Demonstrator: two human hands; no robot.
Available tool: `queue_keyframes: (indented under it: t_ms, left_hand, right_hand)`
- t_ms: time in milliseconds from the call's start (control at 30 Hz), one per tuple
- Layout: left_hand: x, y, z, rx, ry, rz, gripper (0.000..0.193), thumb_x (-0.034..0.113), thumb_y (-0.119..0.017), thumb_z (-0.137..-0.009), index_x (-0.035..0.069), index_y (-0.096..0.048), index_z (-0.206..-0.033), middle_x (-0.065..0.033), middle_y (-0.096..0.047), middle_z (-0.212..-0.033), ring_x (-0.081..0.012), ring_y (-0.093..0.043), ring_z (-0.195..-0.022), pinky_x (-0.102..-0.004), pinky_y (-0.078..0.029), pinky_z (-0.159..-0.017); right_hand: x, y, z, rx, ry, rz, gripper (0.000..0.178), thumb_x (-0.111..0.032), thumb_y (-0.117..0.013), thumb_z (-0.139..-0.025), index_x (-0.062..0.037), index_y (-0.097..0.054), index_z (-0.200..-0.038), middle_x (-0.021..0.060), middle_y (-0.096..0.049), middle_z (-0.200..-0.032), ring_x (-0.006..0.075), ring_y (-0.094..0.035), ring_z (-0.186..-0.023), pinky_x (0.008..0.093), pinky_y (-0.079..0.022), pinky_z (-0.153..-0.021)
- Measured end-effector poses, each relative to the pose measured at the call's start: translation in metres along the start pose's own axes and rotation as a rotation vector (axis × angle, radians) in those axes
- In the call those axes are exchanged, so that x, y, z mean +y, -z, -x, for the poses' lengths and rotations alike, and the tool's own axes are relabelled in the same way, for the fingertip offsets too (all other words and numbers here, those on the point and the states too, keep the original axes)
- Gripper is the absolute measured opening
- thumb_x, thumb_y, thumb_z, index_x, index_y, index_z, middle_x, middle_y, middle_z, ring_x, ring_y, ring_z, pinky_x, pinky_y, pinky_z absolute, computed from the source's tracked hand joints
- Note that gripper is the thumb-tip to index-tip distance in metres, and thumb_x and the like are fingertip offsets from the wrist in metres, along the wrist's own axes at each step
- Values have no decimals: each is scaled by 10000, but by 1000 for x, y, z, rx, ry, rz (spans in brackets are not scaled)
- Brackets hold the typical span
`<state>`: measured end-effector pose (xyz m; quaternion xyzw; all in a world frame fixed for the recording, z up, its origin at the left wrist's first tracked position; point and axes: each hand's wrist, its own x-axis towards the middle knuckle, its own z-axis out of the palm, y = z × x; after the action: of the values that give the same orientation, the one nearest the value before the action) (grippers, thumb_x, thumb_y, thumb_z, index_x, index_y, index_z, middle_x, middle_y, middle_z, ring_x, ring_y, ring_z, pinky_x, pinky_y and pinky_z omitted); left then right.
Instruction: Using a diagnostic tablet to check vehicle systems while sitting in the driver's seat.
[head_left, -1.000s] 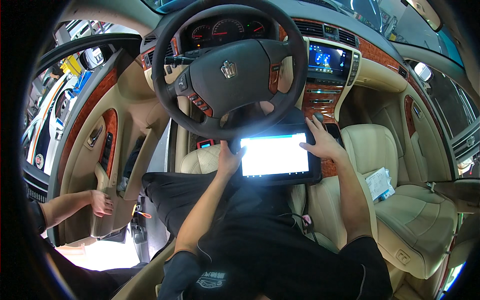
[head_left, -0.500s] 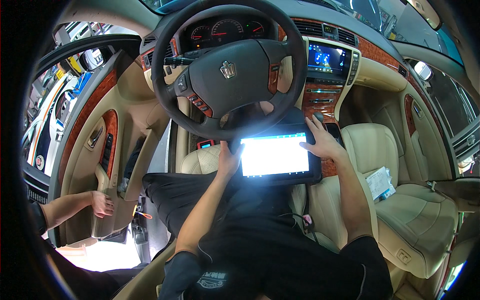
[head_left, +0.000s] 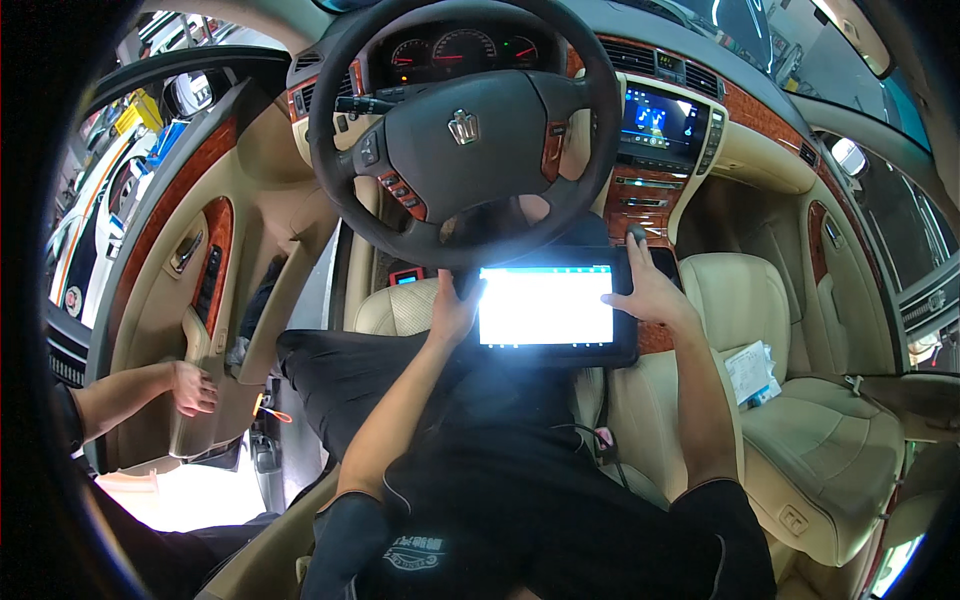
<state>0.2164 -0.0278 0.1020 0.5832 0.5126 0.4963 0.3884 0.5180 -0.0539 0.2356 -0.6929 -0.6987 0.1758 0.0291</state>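
A dark tablet with a glaring white screen rests over my lap, just below the steering wheel. My left hand grips its left edge, the thumb along the screen's border. On the other side, my right hand clasps the right edge, with its thumb reaching onto the screen and its fingers spread along the frame. What the screen displays is washed out. The undersides of both hands' grip are hidden.
Another person's hand rests on the open driver's door. A lit display sits in the wood-trimmed dash. Papers lie on the beige passenger seat. A small red device is beyond my left hand.
The whole view has shifted slightly. Both my hands keep their hold on the tablet, and the other person's hand stays at the door.
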Motion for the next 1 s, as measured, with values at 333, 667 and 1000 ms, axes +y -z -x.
queue_keyframes:
  t_ms: [333, 667, 1000]
  left_hand:
    - [-15, 2, -2, -27, 19, 17, 737, 245, -613, -823, 58, -191, -1397, -236, -409, -1332, -337, -410, -1238, -382, -334, -1005]
    - [-10, 1, 3, 15, -27, -10, 684, 230, -595, -841, 57, -205, -1375, -218, -458, -1275, -313, -465, -1171, -371, -353, -976]
    - [-18, 5, 7, -42, 94, 34, 610, 263, -585, -862, -24, -287, -1309, -212, -483, -1238, -284, -481, -1147, -350, -364, -957]
  right_hand:
    - [3, -15, 32, -117, 143, -20, 1177, -399, -766, -629, -44, 23, -1428, 345, 52, -1427, 436, -189, -1325, 380, -297, -1048]
    - [11, -27, 35, -66, 145, -118, 1148, -391, -759, -641, -69, 6, -1434, 333, 45, -1434, 418, -105, -1353, 398, -269, -1063]
    - [7, -25, 42, -127, 115, -31, 1111, -420, -717, -681, -54, 19, -1429, 364, 11, -1418, 448, -213, -1285, 407, -291, -1038]
